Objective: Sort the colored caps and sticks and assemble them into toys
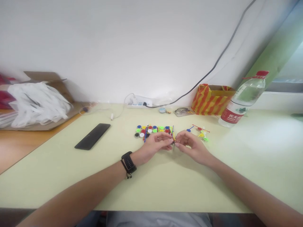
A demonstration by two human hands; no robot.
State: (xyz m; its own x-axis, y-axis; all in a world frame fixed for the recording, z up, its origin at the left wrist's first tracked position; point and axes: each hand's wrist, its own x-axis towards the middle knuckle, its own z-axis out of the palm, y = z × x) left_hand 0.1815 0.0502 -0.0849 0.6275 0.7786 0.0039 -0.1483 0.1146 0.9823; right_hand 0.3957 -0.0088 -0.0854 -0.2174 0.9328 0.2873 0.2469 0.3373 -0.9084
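Note:
My left hand (153, 146), with a black watch (129, 162) on its wrist, is closed in a pinch near the middle of the table. Facing it, my right hand (194, 148) pinches too, and the fingertips of both almost meet. Something small and thin is between them, too small to make out. Just behind my left hand lie rows of round coloured pieces (150, 130), with thin plastic sticks across them, such as a blue stick (145, 134). Beyond my right hand is a loose group of coloured sticks and discs (202, 135). My fingers hide part of the rows.
On the pale table (142, 186) a black flat slab (92, 136) lies at left. A power strip (139, 102) with a cable stands by the wall. At right are a striped bag (209, 102) and a tilted-looking water bottle (245, 99). A cardboard box (68, 108) holds white strips.

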